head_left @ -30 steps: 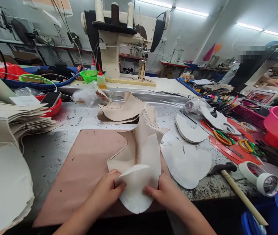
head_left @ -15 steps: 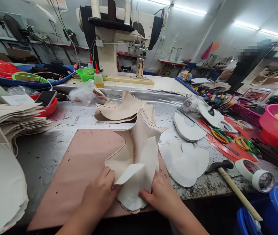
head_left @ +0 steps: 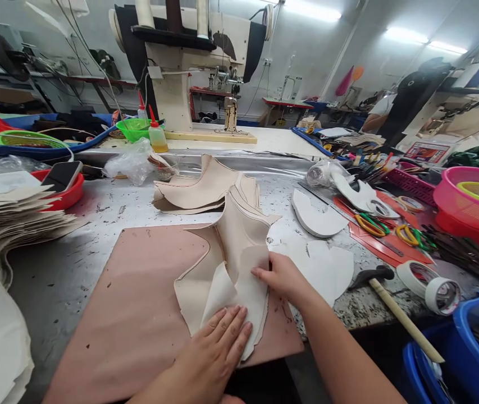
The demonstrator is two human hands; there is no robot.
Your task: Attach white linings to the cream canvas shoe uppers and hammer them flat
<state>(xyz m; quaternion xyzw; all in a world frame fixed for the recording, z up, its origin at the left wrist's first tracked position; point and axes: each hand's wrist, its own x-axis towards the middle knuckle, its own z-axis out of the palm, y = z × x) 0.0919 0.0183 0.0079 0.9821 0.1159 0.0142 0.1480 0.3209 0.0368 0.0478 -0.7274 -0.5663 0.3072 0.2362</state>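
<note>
A cream stitched leather piece (head_left: 226, 247) lies on a pink cutting mat (head_left: 138, 303) in front of me. A white lining piece (head_left: 247, 292) lies over its near end. My left hand (head_left: 214, 350) presses flat on the near edge of that lining, fingers stretched out. My right hand (head_left: 279, 275) rests on the lining's right edge, fingers extended and flat against it. Neither hand grips anything.
More white lining pieces (head_left: 327, 266) and a hammer (head_left: 391, 303) lie to the right, with tape rolls (head_left: 430, 283) and scissors (head_left: 369, 224). Stacked cream pieces (head_left: 205, 188) sit behind. A pile of sheets (head_left: 7, 219) is at left. A sewing machine (head_left: 188, 67) stands at the back.
Both hands have let go of the lining's lifted edge and now lie flat on it. The lining has been laid down onto the leather piece. The right hand moved up along the right edge.
</note>
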